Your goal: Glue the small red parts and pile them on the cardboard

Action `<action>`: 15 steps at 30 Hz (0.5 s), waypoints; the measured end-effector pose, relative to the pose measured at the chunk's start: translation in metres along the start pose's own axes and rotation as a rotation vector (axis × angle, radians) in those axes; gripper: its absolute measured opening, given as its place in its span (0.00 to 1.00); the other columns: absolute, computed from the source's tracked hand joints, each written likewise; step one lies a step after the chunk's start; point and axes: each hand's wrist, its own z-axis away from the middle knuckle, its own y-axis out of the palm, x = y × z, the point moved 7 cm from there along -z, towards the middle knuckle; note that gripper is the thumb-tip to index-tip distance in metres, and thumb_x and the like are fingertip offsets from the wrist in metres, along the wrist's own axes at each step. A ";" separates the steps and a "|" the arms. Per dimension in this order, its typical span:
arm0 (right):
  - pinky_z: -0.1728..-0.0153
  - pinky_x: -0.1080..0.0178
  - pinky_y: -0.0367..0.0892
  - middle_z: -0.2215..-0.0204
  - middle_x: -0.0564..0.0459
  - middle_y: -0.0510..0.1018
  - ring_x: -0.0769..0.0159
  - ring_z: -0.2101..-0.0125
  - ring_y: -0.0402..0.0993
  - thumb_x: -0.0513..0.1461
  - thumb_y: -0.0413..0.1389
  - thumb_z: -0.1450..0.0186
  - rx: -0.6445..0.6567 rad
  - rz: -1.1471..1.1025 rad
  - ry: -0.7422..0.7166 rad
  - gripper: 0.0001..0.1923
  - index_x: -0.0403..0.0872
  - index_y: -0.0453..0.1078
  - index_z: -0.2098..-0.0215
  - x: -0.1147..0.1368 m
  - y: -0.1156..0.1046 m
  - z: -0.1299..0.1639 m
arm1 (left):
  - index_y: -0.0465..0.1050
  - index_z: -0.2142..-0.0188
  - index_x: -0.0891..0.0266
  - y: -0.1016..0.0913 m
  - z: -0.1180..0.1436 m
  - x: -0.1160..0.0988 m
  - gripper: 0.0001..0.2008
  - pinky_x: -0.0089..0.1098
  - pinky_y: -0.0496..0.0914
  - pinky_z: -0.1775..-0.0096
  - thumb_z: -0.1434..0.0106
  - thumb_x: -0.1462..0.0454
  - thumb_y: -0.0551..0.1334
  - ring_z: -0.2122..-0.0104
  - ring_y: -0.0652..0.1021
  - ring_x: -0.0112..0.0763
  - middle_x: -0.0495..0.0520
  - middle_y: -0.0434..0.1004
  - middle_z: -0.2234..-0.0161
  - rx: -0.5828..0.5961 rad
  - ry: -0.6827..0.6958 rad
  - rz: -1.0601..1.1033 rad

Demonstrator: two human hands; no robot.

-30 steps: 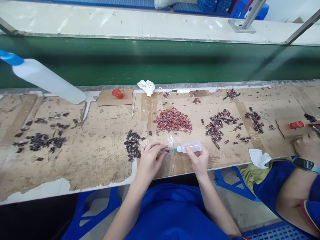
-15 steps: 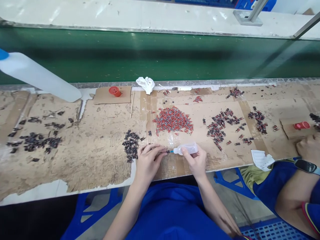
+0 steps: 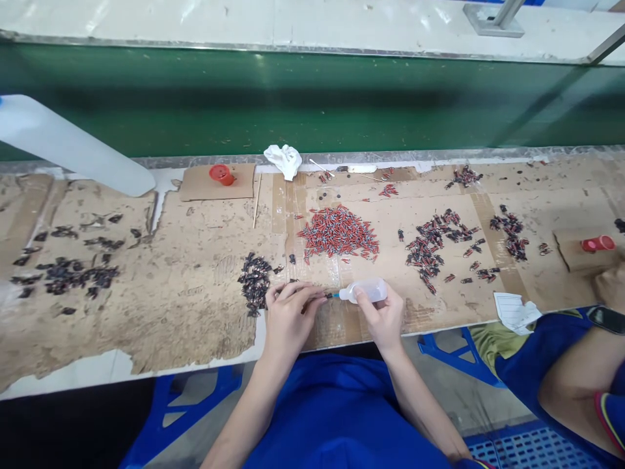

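Observation:
My left hand (image 3: 288,314) pinches a tiny dark part (image 3: 323,296) between thumb and fingertips, low over the cardboard-covered bench (image 3: 185,286). My right hand (image 3: 384,314) grips a small clear squeeze bottle (image 3: 367,290) lying sideways, its blue nozzle touching that part. A heap of red parts (image 3: 338,233) lies just beyond both hands. A small pile of dark parts (image 3: 254,281) sits immediately left of my left hand.
Mixed red-and-dark parts (image 3: 435,242) spread to the right, dark parts (image 3: 66,270) far left. A large white bottle (image 3: 68,148) lies at the left, red caps (image 3: 219,173) (image 3: 596,243) and a white rag (image 3: 283,159) at the back. A co-worker's hand (image 3: 610,284) rests at the right edge. A green conveyor belt (image 3: 312,104) runs behind.
The view has tilted slightly, shifting everything a little. My hands stay together; the bottle nozzle has come up against the part in my left fingers.

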 end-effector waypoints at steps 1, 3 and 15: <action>0.77 0.65 0.65 0.81 0.54 0.75 0.66 0.79 0.70 0.45 0.61 0.44 -0.004 -0.006 -0.003 0.11 0.46 0.70 0.76 0.000 0.000 0.000 | 0.77 0.69 0.53 0.000 0.000 0.000 0.04 0.41 0.59 0.51 0.38 0.64 0.64 0.63 0.81 0.35 0.46 0.84 0.68 -0.001 -0.011 -0.001; 0.77 0.65 0.65 0.81 0.54 0.75 0.66 0.79 0.70 0.45 0.61 0.44 -0.012 -0.026 -0.010 0.11 0.46 0.70 0.76 0.001 -0.001 -0.001 | 0.77 0.69 0.52 0.001 0.001 0.001 0.05 0.42 0.58 0.50 0.38 0.64 0.64 0.63 0.81 0.36 0.47 0.84 0.69 -0.002 -0.026 0.005; 0.78 0.66 0.65 0.80 0.54 0.77 0.66 0.80 0.70 0.45 0.62 0.45 -0.016 -0.084 -0.007 0.11 0.46 0.71 0.76 0.002 -0.002 -0.002 | 0.77 0.70 0.52 0.001 0.001 0.001 0.04 0.42 0.56 0.49 0.39 0.65 0.65 0.63 0.81 0.36 0.46 0.84 0.69 -0.031 0.000 0.023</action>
